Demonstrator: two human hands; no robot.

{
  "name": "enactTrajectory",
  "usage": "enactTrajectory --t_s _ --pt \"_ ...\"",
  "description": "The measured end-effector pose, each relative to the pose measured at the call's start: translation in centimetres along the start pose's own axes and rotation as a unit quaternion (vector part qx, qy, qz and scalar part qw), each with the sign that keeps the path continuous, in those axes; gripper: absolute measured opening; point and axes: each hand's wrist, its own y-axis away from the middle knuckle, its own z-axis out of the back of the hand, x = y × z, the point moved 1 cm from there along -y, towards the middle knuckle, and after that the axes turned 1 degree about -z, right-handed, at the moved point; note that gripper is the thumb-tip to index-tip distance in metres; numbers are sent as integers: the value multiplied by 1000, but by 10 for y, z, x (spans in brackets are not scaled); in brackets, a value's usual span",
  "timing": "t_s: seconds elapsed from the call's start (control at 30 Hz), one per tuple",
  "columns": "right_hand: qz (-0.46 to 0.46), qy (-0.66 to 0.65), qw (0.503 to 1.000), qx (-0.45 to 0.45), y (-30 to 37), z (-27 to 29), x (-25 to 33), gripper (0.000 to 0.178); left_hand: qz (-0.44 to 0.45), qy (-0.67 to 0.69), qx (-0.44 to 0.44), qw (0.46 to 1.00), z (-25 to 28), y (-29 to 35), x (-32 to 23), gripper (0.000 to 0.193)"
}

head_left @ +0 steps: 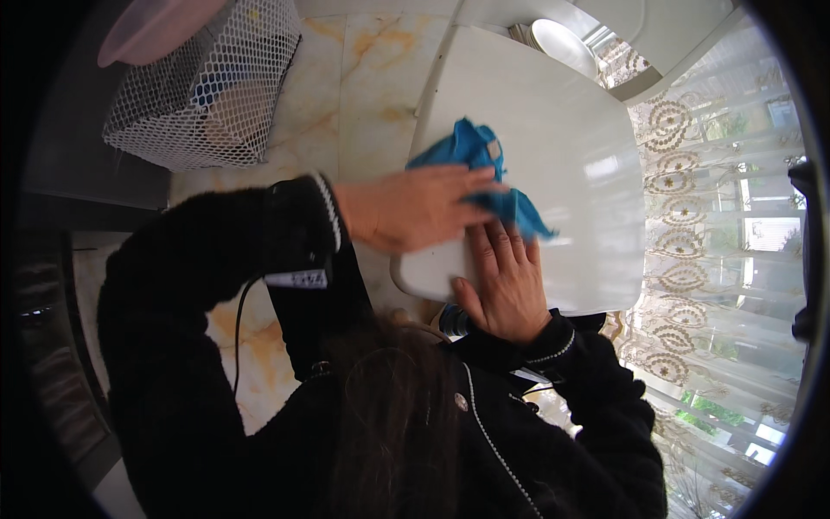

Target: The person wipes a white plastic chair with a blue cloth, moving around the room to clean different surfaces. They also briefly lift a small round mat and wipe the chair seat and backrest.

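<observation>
A crumpled blue cloth (471, 145) lies on a glossy white tabletop (562, 147) with rounded corners. My left hand (424, 206) reaches across the middle of the cloth from the left, its fingers smeared by motion, so their grip does not show. Part of the cloth sticks out beyond that hand, and another part trails to the right below it. My right hand (508, 281) rests on the near part of the tabletop with its fingers stretched out. Its fingertips meet the lower edge of the cloth.
Plates (562, 48) stand at the far edge of the tabletop. Far left, a white mesh basket (203, 104) holds several items, with a pink basin (160, 30) above it. A patterned sheer curtain (692, 208) hangs along the right. Marble-look floor (316, 104) lies at the left.
</observation>
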Motion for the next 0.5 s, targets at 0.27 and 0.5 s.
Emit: enactTrajectory --t_s 0.27,0.5 --pt "6 13 999 -39 5 12 -2 67 250 -269 134 920 17 -92 158 51" --pt "-9 -35 995 -96 17 20 -28 63 148 -110 192 964 4 -75 35 60"
